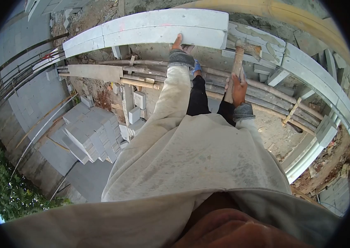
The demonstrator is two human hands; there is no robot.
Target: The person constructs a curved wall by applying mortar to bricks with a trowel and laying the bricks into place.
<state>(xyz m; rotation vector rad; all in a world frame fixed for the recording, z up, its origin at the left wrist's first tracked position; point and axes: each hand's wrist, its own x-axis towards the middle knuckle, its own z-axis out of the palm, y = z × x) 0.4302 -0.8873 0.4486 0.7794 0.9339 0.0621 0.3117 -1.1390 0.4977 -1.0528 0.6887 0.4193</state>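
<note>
My left hand [178, 43] is at the near lower edge of a long white block [162, 35]. Its thumb presses up against the block's near face, and the fingers curl at the edge, partly hidden. Lower and to the right, my right hand [238, 90] is closed around a wooden-handled tool [237, 63] that looks like a hammer. The tool's far end lies over the block wall [303, 68], where grey mortar [261, 37] is smeared on top, just right of the long block's end.
Bamboo poles [261, 93] run across below the wall, with my blue-shod foot [197, 67] by them. Stacked white blocks [94, 130] stand lower left. A yellowish pole [282, 12] crosses the upper right. Loose blocks [139, 100] and rubble lie below.
</note>
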